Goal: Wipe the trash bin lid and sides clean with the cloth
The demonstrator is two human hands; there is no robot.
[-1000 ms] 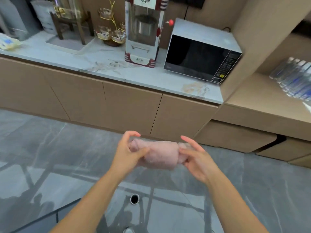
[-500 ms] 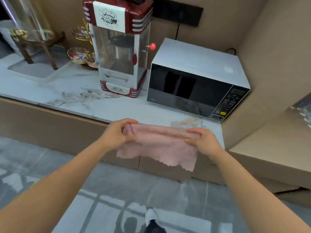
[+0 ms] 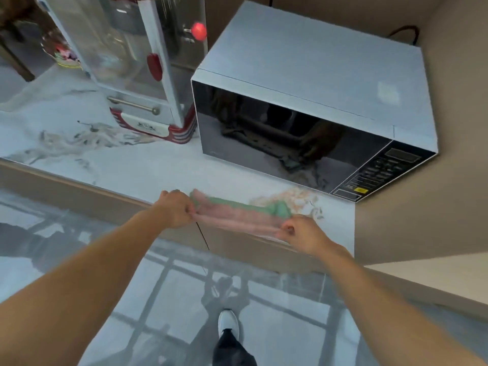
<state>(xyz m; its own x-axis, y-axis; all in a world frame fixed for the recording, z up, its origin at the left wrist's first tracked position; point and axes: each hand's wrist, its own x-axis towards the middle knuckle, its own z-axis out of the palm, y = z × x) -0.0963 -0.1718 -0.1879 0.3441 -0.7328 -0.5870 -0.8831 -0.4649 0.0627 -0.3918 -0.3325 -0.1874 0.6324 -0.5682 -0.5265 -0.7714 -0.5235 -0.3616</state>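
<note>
A pink cloth (image 3: 237, 216) with a green side showing along its upper fold is stretched flat between both hands, right over the front edge of the marble counter (image 3: 148, 173). My left hand (image 3: 175, 208) pinches its left end and my right hand (image 3: 301, 233) pinches its right end. No trash bin is in view.
A white microwave (image 3: 317, 83) stands on the counter just behind the cloth, with a red popcorn machine (image 3: 148, 75) to its left. A beige wall panel (image 3: 422, 207) closes off the right. Wooden cabinet fronts (image 3: 66, 191) and glossy grey floor lie below; my shoe (image 3: 228, 323) shows.
I have stepped closer to the counter. The cloth went from bunched, to hanging open, to folded into a narrow band held over the counter edge.
</note>
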